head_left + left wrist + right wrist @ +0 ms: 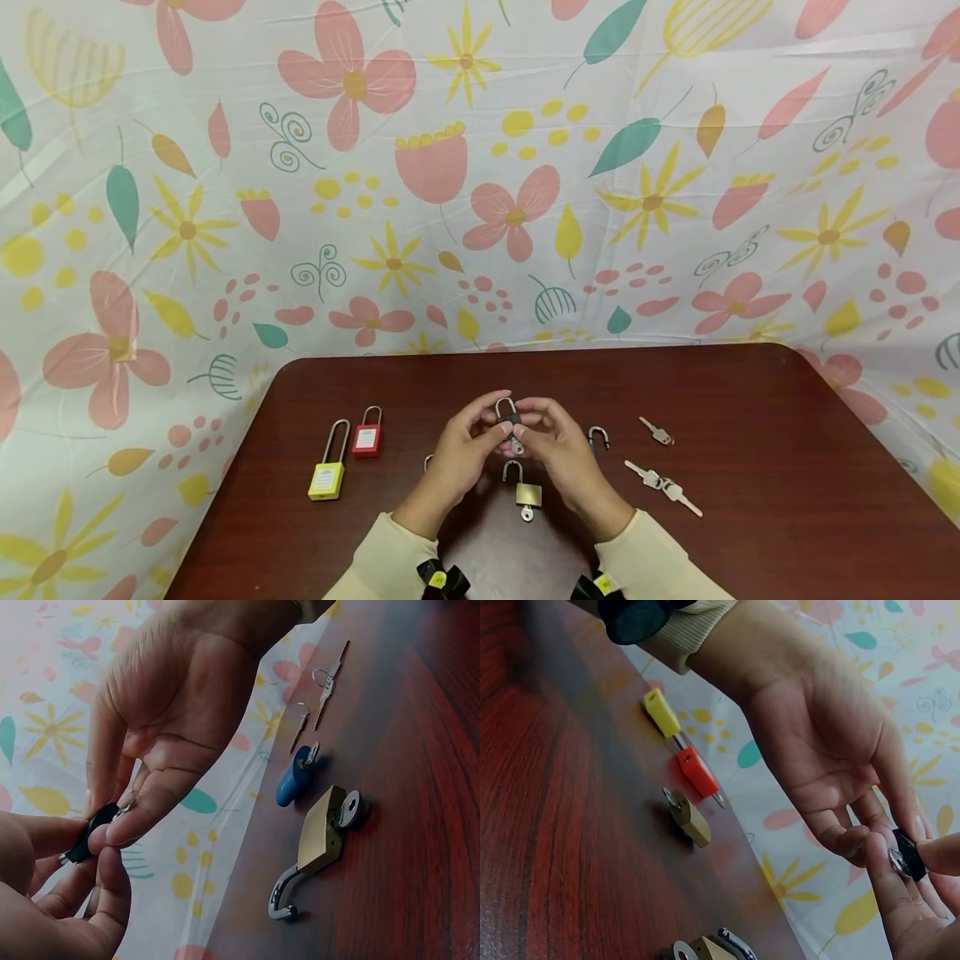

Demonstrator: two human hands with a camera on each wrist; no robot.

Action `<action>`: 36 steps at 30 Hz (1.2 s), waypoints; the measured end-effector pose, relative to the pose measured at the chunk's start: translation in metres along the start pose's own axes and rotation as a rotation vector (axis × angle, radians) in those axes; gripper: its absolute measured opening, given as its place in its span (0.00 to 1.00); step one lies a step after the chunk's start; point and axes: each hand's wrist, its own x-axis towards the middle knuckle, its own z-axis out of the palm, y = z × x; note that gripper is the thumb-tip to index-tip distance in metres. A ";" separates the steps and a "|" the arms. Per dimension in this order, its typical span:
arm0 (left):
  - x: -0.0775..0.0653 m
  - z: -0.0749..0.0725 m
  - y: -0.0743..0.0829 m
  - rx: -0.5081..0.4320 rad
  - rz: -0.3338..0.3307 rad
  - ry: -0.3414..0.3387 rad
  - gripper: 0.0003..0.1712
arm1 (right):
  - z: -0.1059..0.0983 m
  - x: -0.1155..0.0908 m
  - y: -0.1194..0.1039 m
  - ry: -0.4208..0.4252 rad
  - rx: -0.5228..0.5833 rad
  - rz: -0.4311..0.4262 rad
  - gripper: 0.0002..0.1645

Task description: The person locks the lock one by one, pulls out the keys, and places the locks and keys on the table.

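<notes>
Above the middle of the table, my left hand point(463, 450) and right hand point(561, 450) together hold a small black padlock point(509, 419) with a silver shackle. A key point(517, 446) sticks out of its lower end. Both thumbs press on the lock's body, and the fingers curl behind it. In the left wrist view the black padlock point(88, 834) is pinched between fingertips of both hands. Fingers partly cover it, so I cannot tell whether its shackle is locked. Just below the hands lies a brass padlock point(528, 495), its shackle open and a key in it.
A yellow long-shackle padlock point(326, 482) and a red padlock point(367, 440) lie at left. Behind my right hand is a blue padlock point(296, 780); a second brass one point(691, 821) is mostly hidden by my left. Loose keys point(660, 433) and joined keys point(681, 497) lie right.
</notes>
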 end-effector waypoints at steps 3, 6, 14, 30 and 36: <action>0.000 0.000 -0.001 -0.008 0.005 0.006 0.23 | 0.001 0.000 0.000 0.000 0.005 -0.008 0.21; 0.000 0.000 -0.001 -0.009 0.004 0.011 0.23 | 0.001 0.000 0.000 -0.007 0.005 -0.012 0.21; -0.003 0.000 0.013 0.014 -0.027 0.017 0.21 | 0.001 -0.002 0.001 -0.009 -0.012 0.004 0.20; -0.001 -0.004 0.007 0.007 -0.015 0.008 0.20 | -0.001 0.000 -0.002 -0.046 -0.011 0.002 0.22; 0.001 -0.008 0.007 -0.032 -0.013 0.066 0.21 | 0.001 -0.002 -0.001 -0.047 -0.093 0.000 0.19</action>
